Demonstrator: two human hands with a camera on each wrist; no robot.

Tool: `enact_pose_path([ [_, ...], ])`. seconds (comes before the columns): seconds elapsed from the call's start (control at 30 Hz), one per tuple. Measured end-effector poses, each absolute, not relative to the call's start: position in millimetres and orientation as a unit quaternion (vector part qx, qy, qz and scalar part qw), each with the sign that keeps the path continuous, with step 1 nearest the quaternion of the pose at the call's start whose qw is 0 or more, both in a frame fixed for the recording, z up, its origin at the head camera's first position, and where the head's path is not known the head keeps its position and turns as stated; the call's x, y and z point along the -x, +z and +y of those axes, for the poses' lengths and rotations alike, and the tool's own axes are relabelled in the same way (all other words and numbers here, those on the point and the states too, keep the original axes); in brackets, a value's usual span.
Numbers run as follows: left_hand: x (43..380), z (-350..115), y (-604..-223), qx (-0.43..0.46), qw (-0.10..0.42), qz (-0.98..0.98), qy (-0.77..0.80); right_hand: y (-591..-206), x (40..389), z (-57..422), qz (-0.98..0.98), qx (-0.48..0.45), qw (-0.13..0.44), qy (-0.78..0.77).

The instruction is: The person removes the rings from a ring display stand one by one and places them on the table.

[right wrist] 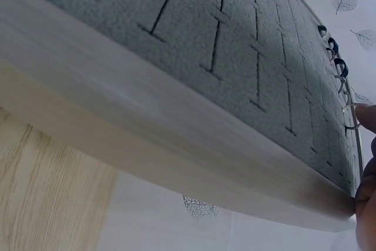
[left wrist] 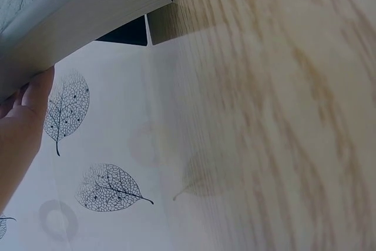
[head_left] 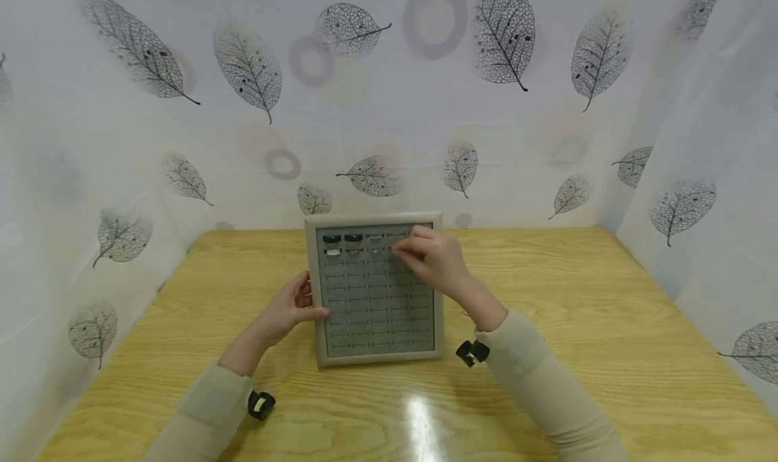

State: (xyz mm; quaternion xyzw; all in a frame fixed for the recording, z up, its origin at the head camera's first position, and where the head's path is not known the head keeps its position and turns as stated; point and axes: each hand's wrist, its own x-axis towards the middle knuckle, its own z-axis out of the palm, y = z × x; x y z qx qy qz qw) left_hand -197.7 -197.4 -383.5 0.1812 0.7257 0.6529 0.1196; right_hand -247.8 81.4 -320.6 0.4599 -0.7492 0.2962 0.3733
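A ring display board (head_left: 379,313) with a pale frame and grey slotted padding leans upright on the table. My left hand (head_left: 290,311) grips its left edge, thumb on the front and the other fingers partly hidden behind. Across the top slots sit several rings, among them a black ring (head_left: 331,238), another black ring (head_left: 353,238) and a white ring (head_left: 332,252). At the upper right of the padding, my right hand (head_left: 437,259) pinches a thin ring (right wrist: 352,126) at a second-row slot. The fingertips cover part of that ring.
The board stands on a wood-grain table (head_left: 547,279). In the left wrist view, a dark support piece (left wrist: 126,32) shows behind the frame. A white leaf-print curtain (head_left: 389,124) encloses the back and sides.
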Motion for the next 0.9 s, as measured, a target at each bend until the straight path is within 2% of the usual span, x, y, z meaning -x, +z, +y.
enact_pose_path([
  [0.4,198.6,-197.1,-385.1,-0.177,0.121,0.723,0.657,-318.4,244.3,84.0,-0.734,-0.458,0.337,0.371],
  [0.9,198.7,-197.0,-385.1,-0.177,0.12,0.727,0.653,-312.1,234.1,103.0,-0.738,-0.476,0.355,0.32],
])
